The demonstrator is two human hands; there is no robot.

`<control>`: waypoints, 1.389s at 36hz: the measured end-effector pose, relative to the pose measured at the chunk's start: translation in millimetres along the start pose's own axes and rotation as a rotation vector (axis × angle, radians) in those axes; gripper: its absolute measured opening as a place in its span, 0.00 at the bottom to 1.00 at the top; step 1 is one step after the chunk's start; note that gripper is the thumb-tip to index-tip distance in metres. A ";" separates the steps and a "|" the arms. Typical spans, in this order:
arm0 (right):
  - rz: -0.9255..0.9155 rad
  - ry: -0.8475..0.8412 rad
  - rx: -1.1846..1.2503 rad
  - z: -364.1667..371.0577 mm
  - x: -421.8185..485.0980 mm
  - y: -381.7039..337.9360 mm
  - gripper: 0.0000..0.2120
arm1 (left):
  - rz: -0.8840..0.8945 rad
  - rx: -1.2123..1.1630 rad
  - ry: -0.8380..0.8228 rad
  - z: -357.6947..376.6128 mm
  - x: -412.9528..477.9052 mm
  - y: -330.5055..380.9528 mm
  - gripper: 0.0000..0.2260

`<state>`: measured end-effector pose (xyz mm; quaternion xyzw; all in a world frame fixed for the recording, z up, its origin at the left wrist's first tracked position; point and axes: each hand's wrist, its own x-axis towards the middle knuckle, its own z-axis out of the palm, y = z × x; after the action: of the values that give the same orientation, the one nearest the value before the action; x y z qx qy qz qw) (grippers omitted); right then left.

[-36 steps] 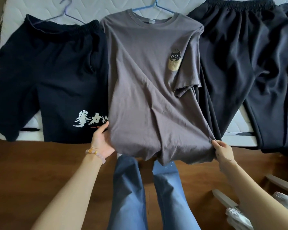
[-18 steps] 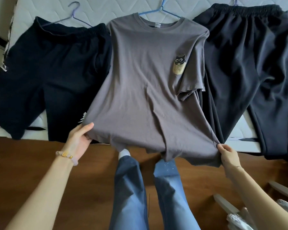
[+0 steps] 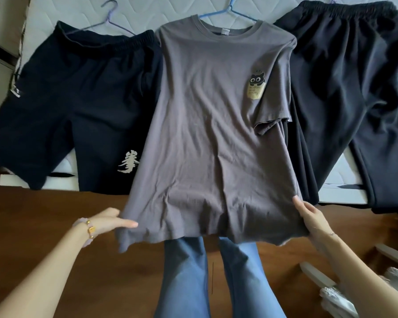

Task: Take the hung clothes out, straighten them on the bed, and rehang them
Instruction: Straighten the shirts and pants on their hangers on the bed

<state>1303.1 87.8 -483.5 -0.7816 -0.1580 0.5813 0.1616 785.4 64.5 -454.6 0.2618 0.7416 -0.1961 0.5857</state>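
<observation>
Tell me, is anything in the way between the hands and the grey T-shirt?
No, nothing visible is in the way. The left hand holds one bottom corner of the grey T-shirt, and the right hand holds the other bottom corner, skin right on the cloth.

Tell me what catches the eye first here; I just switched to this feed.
A grey T-shirt on a blue hanger lies across the bed, its hem held by the left hand and right hand. To its left lie dark shorts with white lettering, to its right dark trousers.
</observation>
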 end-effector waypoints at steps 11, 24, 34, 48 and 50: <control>-0.006 0.059 -0.418 14.1 -24.9 16.7 0.07 | 0.153 -0.435 0.225 -8.6 -19.9 -54.4 0.25; 0.032 0.203 -0.582 47.1 -30.6 8.7 0.15 | 0.222 0.103 0.294 9.3 16.0 30.7 0.14; -0.203 0.194 -0.202 62.5 40.3 -114.7 0.16 | 0.627 0.230 0.449 21.5 14.3 172.3 0.09; -0.309 0.248 -0.255 53.4 139.8 -236.0 0.25 | 0.606 0.482 0.556 43.2 52.7 304.4 0.25; -0.333 0.201 -0.258 53.4 146.2 -240.7 0.21 | 0.571 0.464 0.558 44.1 54.3 311.4 0.24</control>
<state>1277.7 371.1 -518.4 -0.8129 -0.3410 0.4407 0.1691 1002.0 291.6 -512.9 0.6226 0.7056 -0.1095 0.3200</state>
